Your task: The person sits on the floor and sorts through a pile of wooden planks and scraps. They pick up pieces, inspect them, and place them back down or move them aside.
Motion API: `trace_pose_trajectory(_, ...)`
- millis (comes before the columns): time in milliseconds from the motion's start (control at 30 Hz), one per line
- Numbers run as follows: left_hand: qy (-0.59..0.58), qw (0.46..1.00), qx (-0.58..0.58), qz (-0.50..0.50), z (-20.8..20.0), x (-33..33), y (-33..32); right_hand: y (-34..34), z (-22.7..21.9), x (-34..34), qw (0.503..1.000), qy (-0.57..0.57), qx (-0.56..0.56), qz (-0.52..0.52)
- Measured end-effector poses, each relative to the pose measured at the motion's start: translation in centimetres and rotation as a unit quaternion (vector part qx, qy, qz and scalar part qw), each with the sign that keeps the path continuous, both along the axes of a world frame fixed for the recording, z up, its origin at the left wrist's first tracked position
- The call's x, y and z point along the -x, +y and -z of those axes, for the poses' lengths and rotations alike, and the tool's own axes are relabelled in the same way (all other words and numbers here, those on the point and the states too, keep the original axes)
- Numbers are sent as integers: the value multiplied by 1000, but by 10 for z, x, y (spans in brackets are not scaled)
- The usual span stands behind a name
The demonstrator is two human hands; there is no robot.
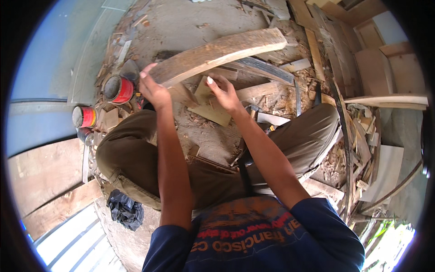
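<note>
A thick wooden plank (222,51) slants across the space in front of me, its right end higher in the picture. My left hand (155,90) is closed around the plank's left end, fingers on its far side. Just below the plank's near edge, my right hand (224,95) has thumb and fingers apart, with nothing visible in it. Behind its thumb is a flat tan piece of board (210,109), lying on the ground. A dark, weathered length of wood (267,69) rests beyond my right hand, partly hidden by the plank.
On the left stand a red can (119,89) and a smaller red and yellow can (85,117). A black plastic bag (124,210) lies beside my left knee. Wood scraps and shavings (333,167) cover the ground on the right. Boards (374,68) lean at the far right.
</note>
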State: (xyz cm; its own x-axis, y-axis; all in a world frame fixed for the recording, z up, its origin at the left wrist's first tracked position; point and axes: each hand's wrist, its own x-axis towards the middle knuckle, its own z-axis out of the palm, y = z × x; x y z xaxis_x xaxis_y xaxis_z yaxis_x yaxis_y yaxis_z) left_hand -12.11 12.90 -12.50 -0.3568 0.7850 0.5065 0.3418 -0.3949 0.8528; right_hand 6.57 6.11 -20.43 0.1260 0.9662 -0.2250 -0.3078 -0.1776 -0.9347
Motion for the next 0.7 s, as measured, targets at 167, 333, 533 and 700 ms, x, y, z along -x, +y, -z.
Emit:
trace_pose_trajectory(167, -47, 998, -10, 27, 6, 1, 7, -81, 182, -98, 878, -455, 132, 76)
trace_pose_trajectory(333, -66, 997, 8, 45, 9, 6, 2, -117, 194, -117, 776, -438, 448, 73)
trace_pose_trajectory(533, -88, 994, 10, 60, 11, 5, 3, -104, 251, -194, 777, -417, 381, 279)
trace_pose_trajectory(700, -110, 993, 21, 46, 13, 16, 1, -92, 247, -237, 737, -443, 461, 221)
